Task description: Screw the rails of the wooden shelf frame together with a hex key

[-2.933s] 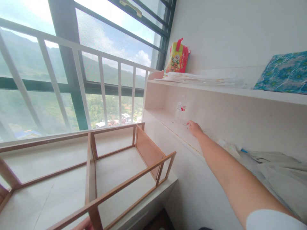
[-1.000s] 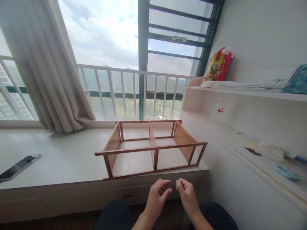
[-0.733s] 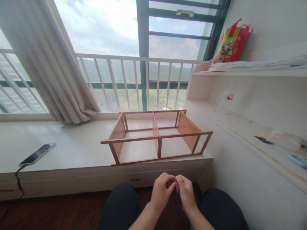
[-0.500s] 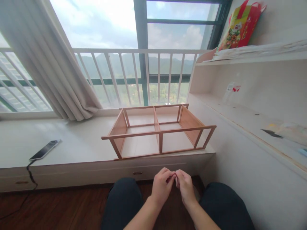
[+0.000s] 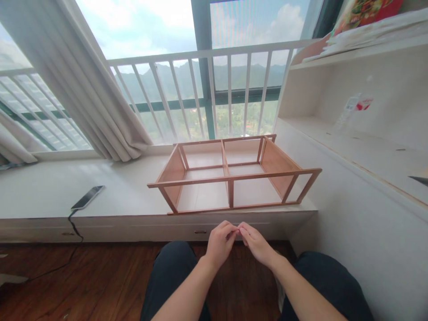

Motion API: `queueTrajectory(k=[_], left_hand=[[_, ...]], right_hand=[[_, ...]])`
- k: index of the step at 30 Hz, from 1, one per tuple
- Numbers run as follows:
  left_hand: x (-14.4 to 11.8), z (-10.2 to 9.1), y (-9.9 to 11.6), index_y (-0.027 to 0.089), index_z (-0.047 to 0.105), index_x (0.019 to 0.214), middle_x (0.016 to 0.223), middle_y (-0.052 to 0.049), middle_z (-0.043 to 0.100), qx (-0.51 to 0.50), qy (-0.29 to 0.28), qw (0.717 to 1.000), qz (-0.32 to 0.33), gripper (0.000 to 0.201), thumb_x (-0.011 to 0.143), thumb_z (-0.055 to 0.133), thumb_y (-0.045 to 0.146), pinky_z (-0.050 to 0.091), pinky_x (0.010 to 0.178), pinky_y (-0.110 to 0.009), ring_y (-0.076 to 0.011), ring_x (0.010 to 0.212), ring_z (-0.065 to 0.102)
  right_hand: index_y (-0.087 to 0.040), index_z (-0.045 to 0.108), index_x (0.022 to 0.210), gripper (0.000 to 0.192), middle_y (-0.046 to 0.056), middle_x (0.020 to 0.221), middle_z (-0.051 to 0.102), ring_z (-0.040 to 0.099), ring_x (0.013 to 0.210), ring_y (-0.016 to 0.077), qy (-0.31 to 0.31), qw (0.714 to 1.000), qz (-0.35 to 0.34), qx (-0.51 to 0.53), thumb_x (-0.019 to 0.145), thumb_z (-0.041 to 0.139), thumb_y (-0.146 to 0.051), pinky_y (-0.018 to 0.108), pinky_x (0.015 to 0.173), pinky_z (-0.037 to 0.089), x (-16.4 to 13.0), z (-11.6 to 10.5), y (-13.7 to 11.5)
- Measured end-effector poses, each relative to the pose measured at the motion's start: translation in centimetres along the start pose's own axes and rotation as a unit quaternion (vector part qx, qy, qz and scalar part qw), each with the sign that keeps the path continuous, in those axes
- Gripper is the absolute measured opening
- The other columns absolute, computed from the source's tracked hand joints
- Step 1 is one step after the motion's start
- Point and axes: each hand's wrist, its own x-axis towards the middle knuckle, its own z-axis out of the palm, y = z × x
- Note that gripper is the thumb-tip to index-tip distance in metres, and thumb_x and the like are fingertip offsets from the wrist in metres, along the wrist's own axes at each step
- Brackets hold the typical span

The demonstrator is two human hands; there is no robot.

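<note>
Left hand [image 5: 220, 243] and right hand [image 5: 257, 244] pinch tip to tip, on what I cannot tell, wooden frame [image 5: 231, 191] at twelve o'clock; a slackened grip could drop any small piece

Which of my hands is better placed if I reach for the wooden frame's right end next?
Probably your right hand: it lies nearer that end of the wooden frame, with your left hand farther from it. The hands meet at the fingertips; whether they hold anything small is unclear.

Brown wooden frame [image 5: 231, 192], open bays, lying along white ledge [image 5: 125, 189]
</note>
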Motion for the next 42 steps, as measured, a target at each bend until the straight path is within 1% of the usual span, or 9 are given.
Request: queueTrajectory(k=[5, 9, 12, 14, 17, 21, 25, 31, 42], left_hand=[[2.7, -0.6, -1.0, 0.023, 0.076, 0.094, 0.083, -0.003, 0.067, 0.011, -0.003, 1.000, -0.003, 0.020, 0.097, 0.057, 0.030, 0.046, 0.070, -0.027, -0.0142, 0.073, 0.058], [5.0, -1.0, -2.9, 0.023, 0.075, 0.096, 0.086, -0.003, 0.071, 0.011, -0.013, 1.000, -0.023, 0.018, 0.095, 0.060, 0.031, 0.050, 0.077, -0.029, -0.0152, 0.076, 0.060], [6.4, -0.9, -5.1, 0.021, 0.072, 0.101, 0.093, -0.006, 0.071, 0.022, 0.020, 0.997, -0.072, 0.021, 0.095, 0.052, 0.022, 0.053, 0.080, -0.033, -0.0179, 0.085, 0.063], [7.2, -0.7, -6.5, 0.019, 0.068, 0.113, 0.108, -0.009, 0.070, 0.032, 0.036, 0.993, -0.103, 0.031, 0.089, 0.049, 0.013, 0.055, 0.082, -0.035, -0.0203, 0.096, 0.064], [7.9, -0.1, -8.0, 0.017, 0.056, 0.134, 0.137, -0.014, 0.061, 0.043, 0.017, 0.992, -0.113, 0.058, 0.077, 0.052, 0.006, 0.051, 0.104, -0.044, -0.0250, 0.126, 0.057], [8.5, 0.7, -8.4, 0.010, 0.042, 0.149, 0.155, -0.021, 0.046, 0.052, -0.048, 0.992, -0.103, 0.079, 0.073, 0.065, 0.013, 0.033, 0.121, -0.053, -0.0329, 0.145, 0.041], [9.1, 1.0, -7.9, 0.016, 0.046, 0.149, 0.149, -0.017, 0.055, 0.058, -0.086, 0.989, -0.109, 0.071, 0.081, 0.067, 0.022, 0.040, 0.115, -0.052, -0.0328, 0.138, 0.051], [9.7, 0.8, -7.4, 0.027, 0.057, 0.138, 0.128, -0.007, 0.071, 0.050, -0.094, 0.987, -0.118, 0.057, 0.083, 0.065, 0.017, 0.050, 0.102, -0.042, -0.0269, 0.116, 0.066], [10.5, 0.7, -7.4, 0.022, 0.066, 0.116, 0.108, -0.009, 0.073, 0.031, -0.010, 0.991, -0.129, 0.030, 0.089, 0.061, 0.036, 0.052, 0.094, -0.044, -0.0292, 0.106, 0.067]], right_hand=[[-0.022, 0.059, 0.079, 0.037, -0.004, 0.067, 0.054, 0.048, 0.065, 0.0150, -0.032, 0.996, -0.050, -0.071, 0.100, 0.049, -0.051, 0.027, 0.064, 0.037, 3.5, -3.0, -1.3], [-0.023, 0.057, 0.079, 0.040, -0.003, 0.067, 0.054, 0.049, 0.064, 0.0164, 0.013, 0.993, -0.060, -0.101, 0.102, 0.041, -0.052, 0.029, 0.066, 0.040, 6.1, -4.8, -0.5], [-0.022, 0.060, 0.082, 0.044, 0.000, 0.072, 0.058, 0.054, 0.070, 0.0185, 0.060, 0.990, -0.050, -0.116, 0.104, 0.034, -0.051, 0.031, 0.073, 0.043, 7.6, -5.5, 0.5], [-0.021, 0.065, 0.094, 0.045, 0.004, 0.085, 0.066, 0.060, 0.083, 0.0209, 0.084, 0.988, -0.040, -0.121, 0.104, 0.032, -0.050, 0.033, 0.082, 0.045, 8.4, -5.5, 1.1], [-0.021, 0.066, 0.110, 0.046, 0.009, 0.106, 0.072, 0.063, 0.101, 0.0242, 0.093, 0.987, -0.025, -0.128, 0.104, 0.032, -0.051, 0.037, 0.092, 0.045, 9.5, -5.1, 1.9], [-0.022, 0.066, 0.106, 0.043, 0.011, 0.113, 0.073, 0.064, 0.107, 0.0269, 0.078, 0.988, -0.013, -0.136, 0.102, 0.036, -0.052, 0.039, 0.095, 0.045, 10.7, -4.2, 2.7], [-0.023, 0.063, 0.093, 0.040, 0.010, 0.101, 0.074, 0.065, 0.096, 0.0255, 0.052, 0.990, -0.014, -0.130, 0.102, 0.037, -0.051, 0.036, 0.086, 0.046, 11.3, -3.4, 2.5], [-0.024, 0.056, 0.082, 0.036, 0.005, 0.085, 0.069, 0.060, 0.080, 0.0219, 0.042, 0.992, -0.009, -0.122, 0.103, 0.037, -0.046, 0.033, 0.077, 0.044, 11.3, -2.8, 1.6], [-0.023, 0.057, 0.080, 0.034, 0.003, 0.083, 0.070, 0.064, 0.082, 0.0187, 0.058, 0.991, -0.035, -0.116, 0.104, 0.040, -0.039, 0.030, 0.078, 0.046, 12.3, -1.5, 2.0]])
